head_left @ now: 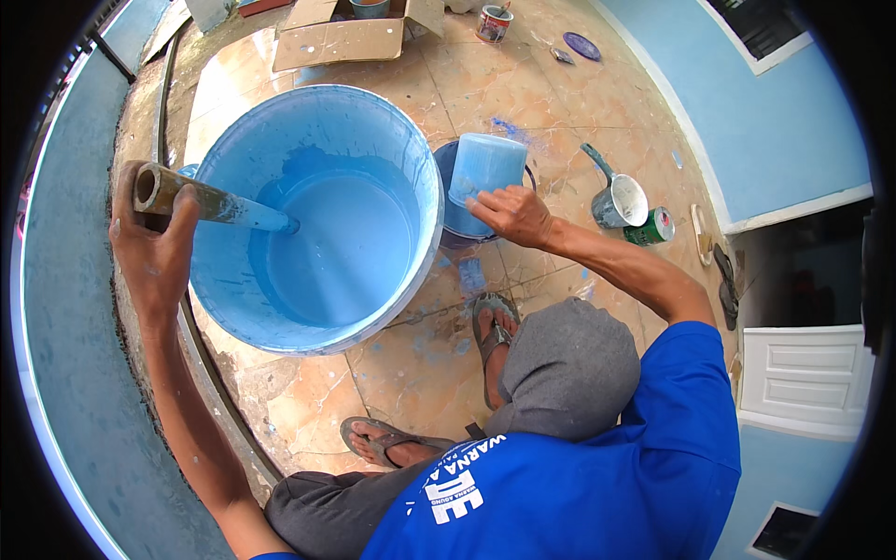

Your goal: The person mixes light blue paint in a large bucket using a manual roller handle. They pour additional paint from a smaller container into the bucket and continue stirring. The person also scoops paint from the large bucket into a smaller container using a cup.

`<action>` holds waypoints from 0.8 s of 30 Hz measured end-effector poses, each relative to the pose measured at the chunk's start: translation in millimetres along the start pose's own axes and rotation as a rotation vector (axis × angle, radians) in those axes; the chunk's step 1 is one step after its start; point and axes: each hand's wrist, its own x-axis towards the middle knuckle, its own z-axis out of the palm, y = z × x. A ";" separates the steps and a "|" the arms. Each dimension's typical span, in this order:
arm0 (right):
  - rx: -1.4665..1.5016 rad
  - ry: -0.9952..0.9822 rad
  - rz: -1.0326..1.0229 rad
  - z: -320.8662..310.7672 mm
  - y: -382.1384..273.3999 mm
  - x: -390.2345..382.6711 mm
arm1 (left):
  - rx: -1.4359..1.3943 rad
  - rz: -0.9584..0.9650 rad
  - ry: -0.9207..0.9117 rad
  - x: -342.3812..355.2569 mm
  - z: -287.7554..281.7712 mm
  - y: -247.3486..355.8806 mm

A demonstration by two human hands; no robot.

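Note:
My left hand [157, 247] is wrapped round the upper end of a hollow bamboo pole [219, 204]. The pole's lower end stands in light blue paint [341, 245] inside a large blue-stained tub [415, 271]. To the right of the tub, my right hand [515, 215] grips the rim of a small plastic pail [489, 163], coated in light blue and tipped over. That pail is above a dark blue bucket [450, 229], whose inside it mostly hides. Whether paint is running out of the pail cannot be seen.
A long-handled dipper [620, 200] and a green can [652, 227] lie on the tiles to the right. Beyond the tub are a cardboard box [341, 42], a paint can [494, 24] and a purple lid [581, 46]. Sandals [724, 285] lie by the doorway; a blue wall [75, 308] runs along the left.

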 end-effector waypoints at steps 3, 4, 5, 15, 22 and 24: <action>0.007 -0.009 -0.001 0.2 0.2 0.8 | 0.012 -0.005 -0.003 -0.3 -1.2 -0.5; 0.010 -0.016 0.000 0.1 0.4 0.6 | 0.015 0.000 -0.003 -0.6 -1.0 -0.1; 0.009 -0.018 -0.001 -0.3 0.7 0.4 | 0.018 0.006 -0.003 -0.8 -0.8 0.2; 0.009 -0.012 0.011 -3.9 -0.7 5.0 | 0.013 -0.041 -0.006 -2.9 -1.9 3.9; 0.049 -0.022 0.010 -3.7 1.3 4.0 | 0.033 -0.035 -0.008 -2.8 -1.1 3.9; 0.036 -0.032 0.013 -4.5 0.5 4.8 | 0.039 -0.035 -0.018 -2.7 -2.0 4.1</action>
